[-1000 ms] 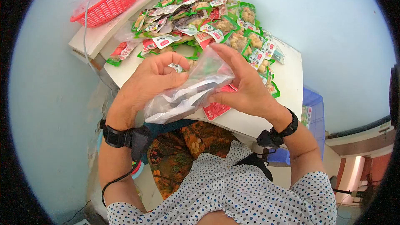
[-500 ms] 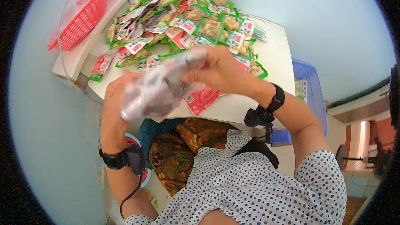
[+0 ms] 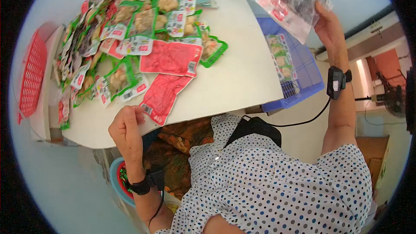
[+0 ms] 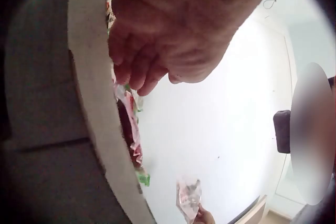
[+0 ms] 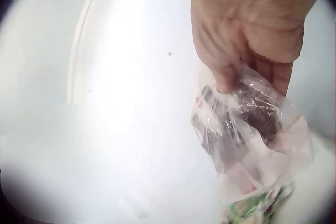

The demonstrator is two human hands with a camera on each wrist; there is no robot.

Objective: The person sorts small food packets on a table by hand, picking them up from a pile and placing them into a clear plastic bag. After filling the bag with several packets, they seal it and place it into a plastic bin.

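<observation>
At the upper right of the head view, my right hand point(image 3: 330, 28) grips a clear plastic bag point(image 3: 299, 4) with dark contents and a red-and-white print. The right wrist view shows my thumb and fingers pinching the top of this bag point(image 5: 247, 134), which hangs down crinkled. It is held up beyond the blue crate point(image 3: 310, 76) in the head view. My left hand point(image 3: 128, 132), its fingers loosely bent and holding nothing, is at the table's front edge beside a red packet point(image 3: 164, 95). A second red packet point(image 3: 171, 57) lies just behind that one.
Green-edged food packets point(image 3: 143, 19) lie heaped on the white table point(image 3: 234, 60). To the left stands a red plastic basket point(image 3: 34, 73). Several packets point(image 3: 281, 56) lie inside the blue crate, right of the table. Below the table is a light-blue basin point(image 3: 115, 177) with a red one inside.
My right hand has carried the bag from in front of me to the far right. My left hand has let go of it and stayed near the table edge. The head view has turned right.
</observation>
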